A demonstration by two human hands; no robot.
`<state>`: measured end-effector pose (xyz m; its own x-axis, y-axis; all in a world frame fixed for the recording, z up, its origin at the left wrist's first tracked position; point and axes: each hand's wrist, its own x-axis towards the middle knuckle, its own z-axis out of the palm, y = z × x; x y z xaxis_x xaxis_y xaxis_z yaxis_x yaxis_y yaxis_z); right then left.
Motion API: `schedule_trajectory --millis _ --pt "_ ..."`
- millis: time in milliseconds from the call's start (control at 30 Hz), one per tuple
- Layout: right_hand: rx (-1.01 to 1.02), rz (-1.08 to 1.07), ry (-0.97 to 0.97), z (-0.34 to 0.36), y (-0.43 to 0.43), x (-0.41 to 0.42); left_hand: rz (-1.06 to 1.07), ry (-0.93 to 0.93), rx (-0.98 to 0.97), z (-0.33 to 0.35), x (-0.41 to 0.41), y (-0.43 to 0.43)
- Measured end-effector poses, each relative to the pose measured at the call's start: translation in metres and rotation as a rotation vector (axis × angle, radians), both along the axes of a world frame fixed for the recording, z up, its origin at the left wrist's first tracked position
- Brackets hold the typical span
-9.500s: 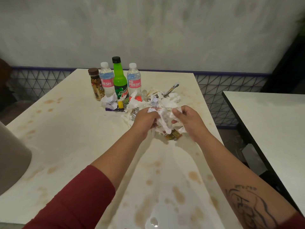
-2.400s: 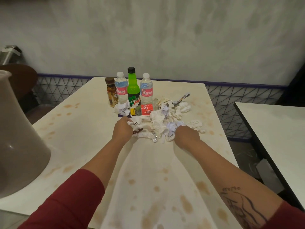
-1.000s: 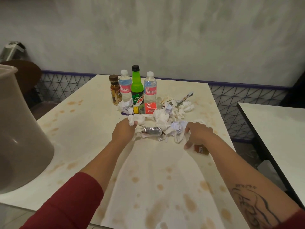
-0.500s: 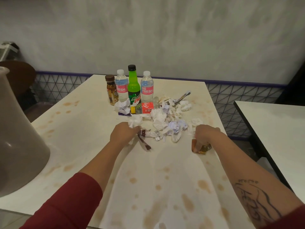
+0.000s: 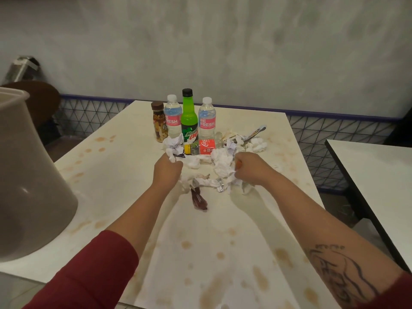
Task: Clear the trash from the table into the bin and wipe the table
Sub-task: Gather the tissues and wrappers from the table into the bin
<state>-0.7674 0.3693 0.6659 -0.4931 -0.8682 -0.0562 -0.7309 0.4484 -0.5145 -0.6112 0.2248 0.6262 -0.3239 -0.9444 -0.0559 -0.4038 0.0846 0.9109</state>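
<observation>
Two hands bunch the tissue pile (image 5: 223, 161) at frame centre. The left hand (image 5: 168, 169) grips a wad. The right hand (image 5: 249, 168), back from the pile's right edge, clutches tissue and something orange. A brown wrapper (image 5: 198, 199) has slipped out below and likely needs regathering. The bin (image 5: 33, 175) is at the left edge.

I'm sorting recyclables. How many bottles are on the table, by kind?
Water bottles: 2
Green soda bottle: 1
Brown bottle: 1
Cola bottle, lying down: 1
Total: 5
</observation>
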Motion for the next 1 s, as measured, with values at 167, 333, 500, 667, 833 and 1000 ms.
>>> schedule_trajectory --millis 167,333,500,667,833,1000 --pt "0.052 0.203 -0.068 -0.02 -0.034 0.035 0.023 0.114 0.078 0.011 0.012 -0.007" --pt "0.218 0.325 0.007 -0.042 -0.052 0.061 0.005 0.054 0.085 0.02 0.027 -0.006" --pt "0.272 0.362 -0.005 -0.046 -0.051 0.077 -0.027 0.036 0.076 0.021 0.039 -0.007" --pt "0.222 0.372 0.086 -0.05 -0.055 0.082 -0.028 0.035 0.041 0.023 0.048 -0.009" --pt "0.155 0.266 0.044 -0.043 -0.051 0.077 -0.024 0.048 -0.029 0.037 0.057 -0.009" --pt "0.024 0.097 -0.256 0.001 -0.065 0.08 -0.048 0.044 -0.105 0.072 0.067 -0.014"
